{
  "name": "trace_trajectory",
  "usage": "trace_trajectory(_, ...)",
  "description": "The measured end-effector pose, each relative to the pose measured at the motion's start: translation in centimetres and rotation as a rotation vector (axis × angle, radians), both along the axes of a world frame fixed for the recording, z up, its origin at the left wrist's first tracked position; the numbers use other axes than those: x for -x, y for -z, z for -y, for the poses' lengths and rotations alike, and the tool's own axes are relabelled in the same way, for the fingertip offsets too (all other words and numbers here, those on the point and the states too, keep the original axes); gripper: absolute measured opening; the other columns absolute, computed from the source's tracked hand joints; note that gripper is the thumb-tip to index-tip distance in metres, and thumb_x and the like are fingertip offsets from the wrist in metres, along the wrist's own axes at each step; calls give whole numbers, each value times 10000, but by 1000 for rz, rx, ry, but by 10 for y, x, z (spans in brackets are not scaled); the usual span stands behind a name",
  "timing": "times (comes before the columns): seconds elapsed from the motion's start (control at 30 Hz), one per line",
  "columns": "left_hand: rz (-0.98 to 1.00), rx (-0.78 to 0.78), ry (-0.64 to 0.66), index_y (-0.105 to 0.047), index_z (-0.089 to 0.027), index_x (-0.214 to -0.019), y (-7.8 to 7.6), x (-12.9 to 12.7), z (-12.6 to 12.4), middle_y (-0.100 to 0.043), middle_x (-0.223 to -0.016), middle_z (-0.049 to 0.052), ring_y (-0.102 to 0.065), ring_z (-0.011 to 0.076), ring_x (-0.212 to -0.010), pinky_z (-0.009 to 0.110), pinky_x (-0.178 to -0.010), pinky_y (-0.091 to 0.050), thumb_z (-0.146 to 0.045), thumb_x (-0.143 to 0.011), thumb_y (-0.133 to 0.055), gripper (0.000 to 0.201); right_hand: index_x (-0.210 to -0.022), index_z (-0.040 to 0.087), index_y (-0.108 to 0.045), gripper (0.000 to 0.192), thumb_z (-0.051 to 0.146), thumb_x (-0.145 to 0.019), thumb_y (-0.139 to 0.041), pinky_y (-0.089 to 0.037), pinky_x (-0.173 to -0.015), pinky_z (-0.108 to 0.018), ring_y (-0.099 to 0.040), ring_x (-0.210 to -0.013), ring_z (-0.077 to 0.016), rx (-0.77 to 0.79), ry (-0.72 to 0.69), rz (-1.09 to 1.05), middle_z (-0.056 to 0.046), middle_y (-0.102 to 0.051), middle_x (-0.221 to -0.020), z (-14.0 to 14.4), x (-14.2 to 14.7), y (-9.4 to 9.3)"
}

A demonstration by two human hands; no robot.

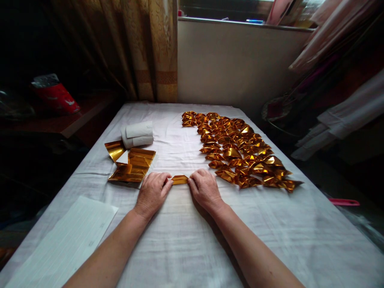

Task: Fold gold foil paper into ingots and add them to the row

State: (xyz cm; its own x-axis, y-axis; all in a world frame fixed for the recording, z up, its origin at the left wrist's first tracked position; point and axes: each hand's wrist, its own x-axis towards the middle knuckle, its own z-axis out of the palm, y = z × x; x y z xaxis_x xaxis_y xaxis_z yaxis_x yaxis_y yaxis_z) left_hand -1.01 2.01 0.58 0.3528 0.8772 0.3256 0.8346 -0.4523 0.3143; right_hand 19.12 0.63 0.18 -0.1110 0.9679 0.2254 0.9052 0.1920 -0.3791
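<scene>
Near the middle of the cloth-covered table (pixel 270 240), the left hand (pixel 153 193) and right hand (pixel 205 188) each pinch one end of a small gold foil strip (pixel 179 179), pressing it flat against the cloth (apparently to crease it). Flat foil sheets (pixel 132 166) lie toward the left edge, folded gold pieces (pixel 240 150) toward the right.

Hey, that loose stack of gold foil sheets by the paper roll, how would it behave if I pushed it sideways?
The gold foil sheets look thin and curl at the corners, so they are probably floppy and very light. Their glossy faces suggest that the top sheets would slide off rather than move together. They lie on a wrinkled white cloth, which may snag an edge and crease it.
</scene>
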Motion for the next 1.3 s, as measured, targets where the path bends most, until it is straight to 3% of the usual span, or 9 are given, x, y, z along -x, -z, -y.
trace_trajectory(0.37, -81, -31, -56, -646, -210, -1009, 2, -4, -1, -714, -909, 50, -621, 235, -900, 365, -833, -417, -299, -958, -480, 196, -786, 206, -640, 169, 278, -920, -566, -316, -795, -328, -548, -903, -205, 16, 107, 0, -43, -638, -887, 1, 8, -4)
trace_trajectory(0.83, -125, -60, -65, -635, -204, -1035, 2, -6, 0, -706, -953, 51, -599, 243, -911, 377, -819, -407, -273, -926, -550, 154, -848, 217, -637, 94, 268, -909, -585, -319, -780, -318, -553, -877, -204, -35, 116, -50, -34, -649, -899, 0, 7, 2)
trace_trajectory(1.07, -149, -39, -20, -685, -276, -1002, 1, -5, -1, -679, -894, 22, -581, 230, -879, 365, -793, -398, -296, -944, -534, 162, -915, 228, -679, 164, 239, -946, -518, -349, -791, -330, -573, -914, -215, -51, 106, 12, -49, -675, -945, -1, 6, 5)
trace_trajectory(1.17, -150, -32, -24, -691, -278, -999, 1, -5, 0, -675, -896, 21, -579, 228, -884, 367, -803, -397, -299, -945, -535, 167, -1126, 221, -664, 257, 251, -975, -459, -359, -916, -355, -555, -1108, -228, -109, 6, 44, -76, -672, -1183, 2, 7, 5)
trace_trajectory(1.3, -168, -31, -29, -691, -258, -992, 1, -5, 0, -671, -918, 35, -578, 231, -903, 371, -819, -401, -295, -947, -524, 176, -1398, 207, -499, 443, 361, -988, -434, -198, -1145, -443, -338, -1405, -252, -61, -275, 136, -67, -489, -1473, 9, 12, 1)
